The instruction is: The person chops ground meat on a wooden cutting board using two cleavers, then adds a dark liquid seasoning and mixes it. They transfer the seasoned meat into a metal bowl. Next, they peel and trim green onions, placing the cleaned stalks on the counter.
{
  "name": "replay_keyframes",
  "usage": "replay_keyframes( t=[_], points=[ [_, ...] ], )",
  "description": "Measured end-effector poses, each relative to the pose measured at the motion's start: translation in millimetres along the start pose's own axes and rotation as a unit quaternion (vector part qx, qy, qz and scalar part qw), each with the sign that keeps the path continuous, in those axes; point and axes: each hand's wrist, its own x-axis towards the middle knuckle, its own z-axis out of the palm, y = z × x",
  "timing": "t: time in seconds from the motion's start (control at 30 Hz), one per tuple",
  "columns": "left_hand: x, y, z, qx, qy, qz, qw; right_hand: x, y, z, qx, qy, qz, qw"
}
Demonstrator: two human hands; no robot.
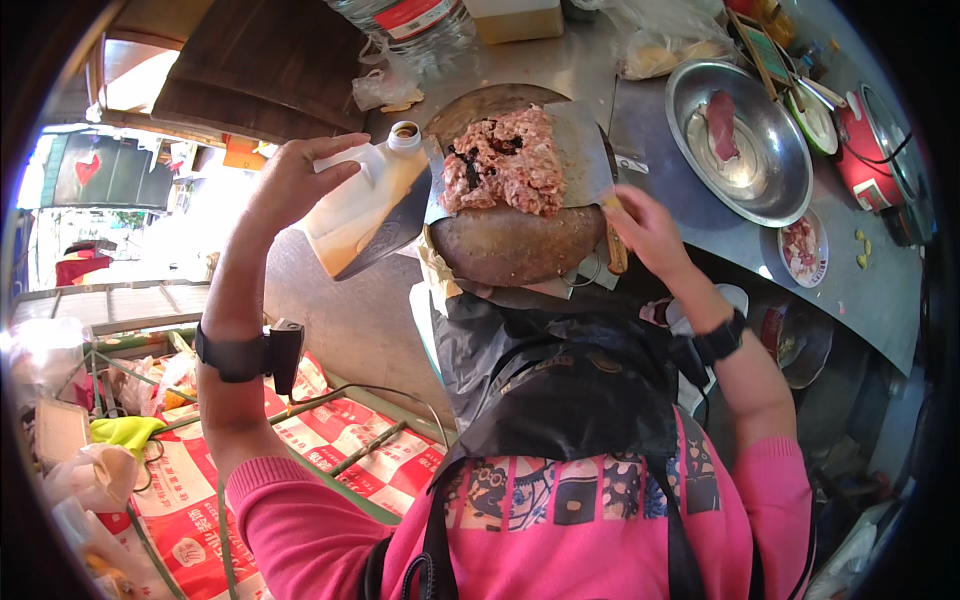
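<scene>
Minced meat with dark patches of liquid lies in a heap on a round wooden chopping block. A broad cleaver blade shows flat along the heap's right side. My right hand holds the cleaver's wooden handle near the block's right edge. On the left, an uncapped plastic jug partly filled with dark liquid stands beside the block. My left hand is at the jug's upper left, thumb and fingers apart around its handle area; whether they touch it is unclear.
A steel basin with a piece of meat sits to the right. Near it are a bowl of diced meat and a red cooker. Water bottles and plastic bags line the back.
</scene>
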Motion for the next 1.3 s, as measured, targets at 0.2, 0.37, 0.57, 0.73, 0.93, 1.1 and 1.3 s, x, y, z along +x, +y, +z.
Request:
replay_keyframes(
  t=[0.2,0.37,0.57,0.73,0.93,1.1,1.3],
  points=[
    [-27.0,14.9,2.4,-0.006,0.022,-0.028,0.999,90.6,-72.6,86.7,-0.139,-0.159,-0.204,0.956],
    [-50.2,15.6,2.5,-0.015,-0.022,-0.057,0.998,102.2,-86.7,118.5,-0.212,-0.2,-0.234,0.928],
    [-70.6,11.2,8.0,-0.049,-0.016,-0.033,0.998,89.2,-96.3,120.5,-0.23,-0.203,-0.25,0.919],
    [-82.7,10.2,9.8,-0.024,-0.003,-0.008,1.0,87.9,-104.6,137.6,-0.22,-0.24,-0.263,0.908],
    [-96.1,6.1,13.7,-0.045,0.041,-0.013,0.998,99.1,-125.1,156.5,-0.335,-0.285,-0.326,0.837],
    [-108.2,1.2,22.1,-0.032,0.1,0.001,0.994,92.1,-126.1,176.1,-0.457,-0.247,-0.277,0.808],
    [-126.4,-9.4,22.3,-0.077,0.053,-0.067,0.993,91.6,-106.5,188.6,-0.373,-0.29,-0.289,0.833]
  ],
)
